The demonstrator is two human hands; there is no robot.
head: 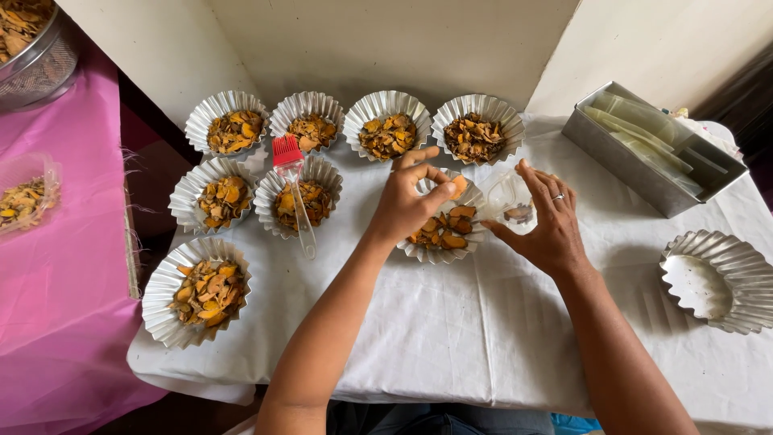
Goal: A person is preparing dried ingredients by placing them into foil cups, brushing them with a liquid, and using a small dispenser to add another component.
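An orange dried slice (457, 187) is pinched between thumb and fingertips of the left hand (407, 201), just above the fluted foil tray (419, 251) of slices on the white-clothed surface (451, 322). A small clear pouch (509, 201) is held open by the right hand (547, 225), grip narrow on its edge. The slice looks light, stiff and probably brittle, so it's best taken gently by its edges. The pouch looks thin, floppy and a bit slippery.

Both your bare forearms reached forward from the bottom edge, converging toward the middle. Your left hand (407, 201) was curled, back facing up, thumb and fingertips pinched together, index finger raised. Your right hand (547, 221) lay palm down, fingers spread forward and slightly bent, a ring on one finger.
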